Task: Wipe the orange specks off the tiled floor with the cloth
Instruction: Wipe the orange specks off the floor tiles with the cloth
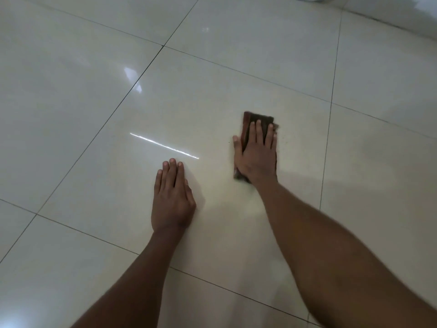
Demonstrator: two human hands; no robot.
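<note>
A folded dark brown cloth [260,119] lies flat on the glossy cream tiled floor [212,91]. My right hand [256,152] presses on it with straight, spread fingers and covers most of it. My left hand [172,197] rests flat on the same tile, to the left and nearer me, fingers straight and together. A tiny dark speck [229,142] lies just left of my right thumb. Faint small specks [286,138] dot the tile just right of the cloth; they are too small for their colour to show.
Dark grout lines [327,150] cross the floor around the big tile under my hands. A bright streak of reflected light [164,146] lies ahead of my left hand. A white edge [387,10] runs along the far right top.
</note>
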